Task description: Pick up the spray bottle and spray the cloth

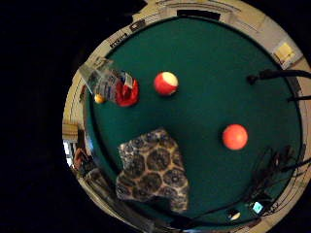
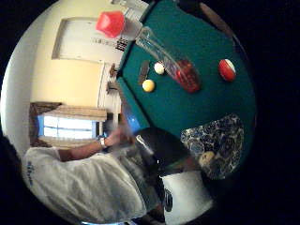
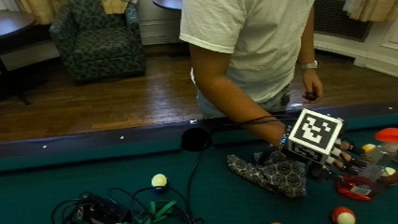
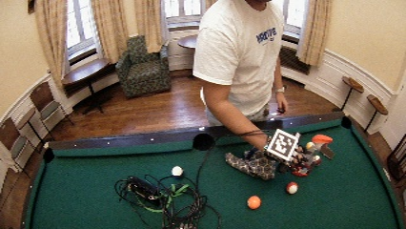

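Observation:
The spray bottle [image 3: 358, 186] stands on the green felt near the rail, clear-bodied with red liquid at its base and a red-orange cap [image 3: 387, 135]. A dark patterned cloth [image 3: 273, 172] lies crumpled beside it. My gloved right hand [image 3: 339, 159] hovers over the cloth's bottle-side edge, fingers stretched toward the bottle, gripping nothing. In the palm views, the bottle [image 1: 109, 85] [image 2: 171, 58] and the cloth [image 1: 153, 170] [image 2: 218, 143] lie apart below the palm. In the wide view, the hand [image 4: 293, 160] sits between cloth [image 4: 254, 164] and bottle [image 4: 310, 155].
A red-and-white ball [image 3: 343, 215] lies in front of the bottle, a yellow ball [image 3: 369, 148] behind it, an orange ball [image 4: 254, 202] further out. A pale ball [image 3: 159, 179] and tangled cables [image 3: 118, 210] lie left. The side pocket [image 3: 196, 138] breaks the rail.

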